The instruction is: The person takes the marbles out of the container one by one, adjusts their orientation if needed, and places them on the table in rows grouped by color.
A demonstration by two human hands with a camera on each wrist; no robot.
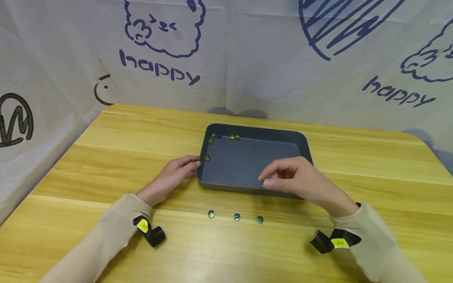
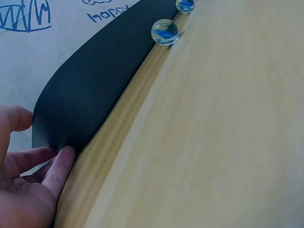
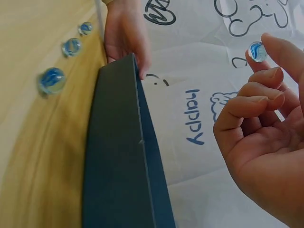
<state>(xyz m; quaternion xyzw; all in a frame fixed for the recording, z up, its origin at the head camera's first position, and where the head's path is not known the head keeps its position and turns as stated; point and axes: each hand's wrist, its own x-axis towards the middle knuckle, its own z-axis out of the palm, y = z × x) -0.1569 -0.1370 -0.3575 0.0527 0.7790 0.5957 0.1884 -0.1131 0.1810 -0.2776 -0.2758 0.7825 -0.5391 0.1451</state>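
My right hand (image 1: 301,179) pinches a clear glass marble with a blue swirl (image 3: 258,51) between thumb and index finger, above the near right part of a dark grey tray (image 1: 244,161). The other fingers of that hand are curled in. At the tray's left side, my left hand (image 1: 173,173) rests on the table with its fingertips touching the outer wall near the front corner. Inside the tray lie several marbles, yellow-green ones (image 1: 232,137) and a dark blue one (image 1: 219,136) along the back left, and another yellow-green marble (image 1: 207,157) by the left wall.
Three blue-swirled marbles, a left one (image 1: 211,214), a middle one (image 1: 236,217) and a right one (image 1: 260,219), sit in a row on the wooden table (image 1: 106,165) before the tray. A white cloth (image 1: 247,59) with drawings hangs behind.
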